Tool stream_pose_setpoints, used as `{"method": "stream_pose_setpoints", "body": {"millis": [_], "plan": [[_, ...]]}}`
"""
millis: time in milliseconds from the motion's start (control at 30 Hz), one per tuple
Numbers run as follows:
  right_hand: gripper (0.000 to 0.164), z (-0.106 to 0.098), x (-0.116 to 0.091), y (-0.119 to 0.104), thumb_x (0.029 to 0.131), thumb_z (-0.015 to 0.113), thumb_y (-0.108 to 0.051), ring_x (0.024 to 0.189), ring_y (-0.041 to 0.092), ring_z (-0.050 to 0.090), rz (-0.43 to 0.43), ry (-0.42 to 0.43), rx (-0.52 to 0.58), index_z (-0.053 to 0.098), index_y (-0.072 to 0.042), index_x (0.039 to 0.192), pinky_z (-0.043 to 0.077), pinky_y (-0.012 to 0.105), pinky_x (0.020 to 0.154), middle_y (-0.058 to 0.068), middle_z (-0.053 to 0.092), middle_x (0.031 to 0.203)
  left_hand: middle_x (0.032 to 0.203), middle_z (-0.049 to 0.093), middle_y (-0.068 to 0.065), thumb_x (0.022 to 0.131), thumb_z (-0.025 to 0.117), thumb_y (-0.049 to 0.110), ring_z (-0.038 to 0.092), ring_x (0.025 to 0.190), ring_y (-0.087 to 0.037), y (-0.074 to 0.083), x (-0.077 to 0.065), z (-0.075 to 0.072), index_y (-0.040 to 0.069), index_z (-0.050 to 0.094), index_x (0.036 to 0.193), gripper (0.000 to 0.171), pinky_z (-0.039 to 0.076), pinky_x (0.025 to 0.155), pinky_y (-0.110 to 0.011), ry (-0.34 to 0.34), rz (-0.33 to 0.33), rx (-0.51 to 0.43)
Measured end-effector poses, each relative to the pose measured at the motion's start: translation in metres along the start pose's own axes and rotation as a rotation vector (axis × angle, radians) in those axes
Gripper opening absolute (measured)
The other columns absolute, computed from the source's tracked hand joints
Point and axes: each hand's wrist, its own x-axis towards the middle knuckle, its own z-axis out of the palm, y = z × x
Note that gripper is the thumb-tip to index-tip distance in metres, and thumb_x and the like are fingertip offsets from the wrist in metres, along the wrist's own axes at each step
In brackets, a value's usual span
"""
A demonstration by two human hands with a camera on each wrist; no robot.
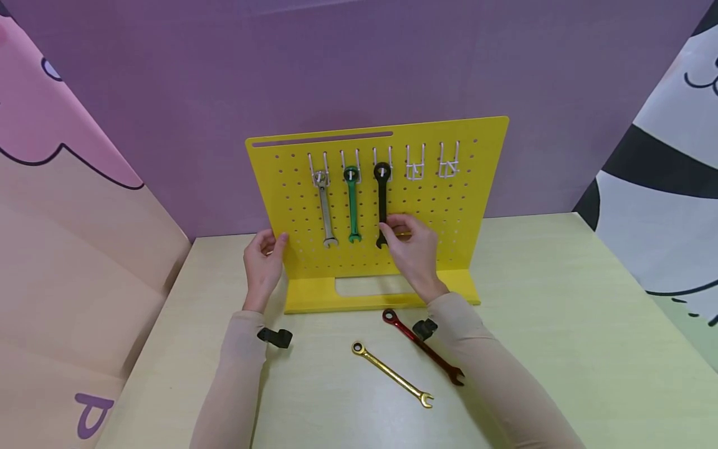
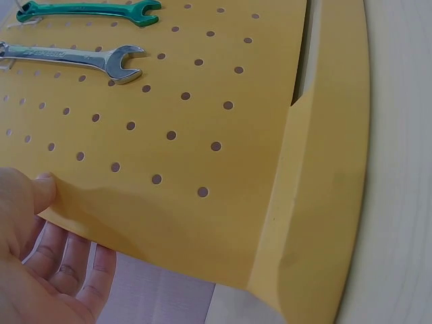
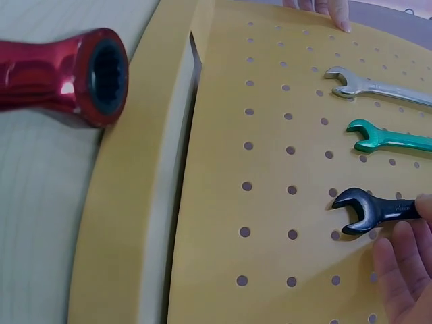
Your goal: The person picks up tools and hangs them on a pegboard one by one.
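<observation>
A yellow pegboard (image 1: 429,209) stands upright on its base. My left hand (image 1: 262,265) holds its left edge, thumb on the front face and fingers behind. A black combination wrench (image 1: 382,198) hangs ring end up at the middle hook. My right hand (image 1: 414,249) pinches its shank near the open end, which shows clearly in the right wrist view. To its left hang a green wrench (image 1: 353,206) and a silver wrench (image 1: 325,212). On the table lie a gold wrench (image 1: 392,374) and a red wrench (image 1: 423,346), the red one partly under my right wrist.
Two white wire hooks (image 1: 415,163) on the board's right side carry no wrench. A black strap mount (image 1: 275,337) sits on the left wrist. Behind the pale table (image 1: 561,299) is a purple backdrop (image 1: 359,68), with printed panels on both sides.
</observation>
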Motion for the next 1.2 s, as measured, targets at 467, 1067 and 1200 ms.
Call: {"method": "stream_pose_setpoints", "body": {"millis": [467, 1067, 1200], "plan": [[0.017, -0.006, -0.004, -0.005, 0.097, 0.081, -0.018, 0.086, 0.026, 0.075, 0.066, -0.035, 0.045, 0.079, -0.004, 0.106, 0.053, 0.014, 0.069, 0.013, 0.081, 0.099, 0.114, 0.069, -0.016, 0.105, 0.071, 0.027, 0.062, 0.099, -0.018, -0.001, 0.001, 0.0, 0.001, 0.069, 0.129, 0.035, 0.05, 0.081, -0.013, 0.012, 0.004, 0.011], [0.024, -0.036, -0.043, 0.013, 0.099, 0.078, -0.021, 0.092, 0.031, 0.075, 0.248, -0.375, -0.036, 0.079, -0.004, 0.115, 0.057, 0.025, 0.067, 0.014, 0.08, 0.111, 0.113, 0.068, -0.017, 0.106, 0.07, 0.026, 0.062, 0.098, -0.017, 0.003, -0.002, 0.001, 0.0, 0.069, 0.128, 0.035, 0.05, 0.084, -0.016, 0.014, -0.003, 0.008], [0.027, -0.042, -0.052, 0.014, 0.099, 0.077, -0.021, 0.092, 0.029, 0.074, 0.281, -0.427, -0.037, 0.078, -0.003, 0.118, 0.056, 0.025, 0.062, 0.014, 0.079, 0.112, 0.111, 0.068, -0.015, 0.105, 0.07, 0.025, 0.061, 0.096, -0.014, 0.004, -0.002, 0.001, -0.001, 0.069, 0.128, 0.034, 0.05, 0.081, -0.012, 0.012, 0.002, -0.005]]}}
